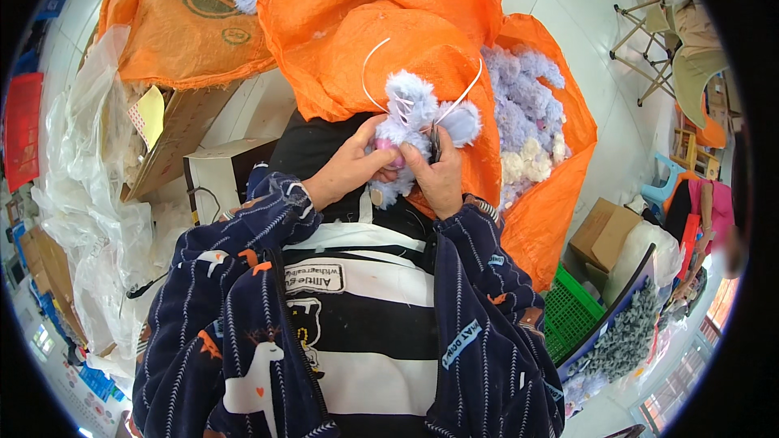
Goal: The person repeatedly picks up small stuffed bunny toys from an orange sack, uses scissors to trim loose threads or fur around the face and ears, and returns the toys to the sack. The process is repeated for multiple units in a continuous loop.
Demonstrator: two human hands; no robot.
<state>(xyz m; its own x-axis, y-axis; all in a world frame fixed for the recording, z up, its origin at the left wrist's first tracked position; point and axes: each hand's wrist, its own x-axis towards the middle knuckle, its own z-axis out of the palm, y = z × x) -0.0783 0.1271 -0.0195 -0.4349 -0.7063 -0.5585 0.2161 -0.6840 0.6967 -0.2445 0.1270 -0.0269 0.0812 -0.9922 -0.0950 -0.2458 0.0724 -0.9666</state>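
Held up close in front of the chest, between both hands: a pale lilac plush toy (418,118), fluffy, with a rounded grey-lilac ear or paw out to the right and a pink patch showing low on its left side. Long axis roughly upright, top tilted away from the body, bottom end tucked down toward the wrists. Two white cords (375,73) arcing out from its top, one to each side.

Left hand (350,169) closed on the toy's lower left, thumb and fingers pinching the fur beside the pink patch. Right hand (441,180) closed too, gripping the toy's lower right and, with it, a small dark tool (436,144) standing upright against the fur; whether scissors or something else, too small to tell. Both hands touching the toy, about equally near, the right one bearing the tool at the toy's middle, the left one steadying from below and from the side.

Just behind and to the right, an orange sack (552,219) lying open with a heap of like plush pieces (523,105) inside, lilac and cream, well within reach past the right hand. Another orange sack (191,32) off to the upper left, a cardboard box (182,126) beside it. Green crate (572,312) lower right, near the right elbow.
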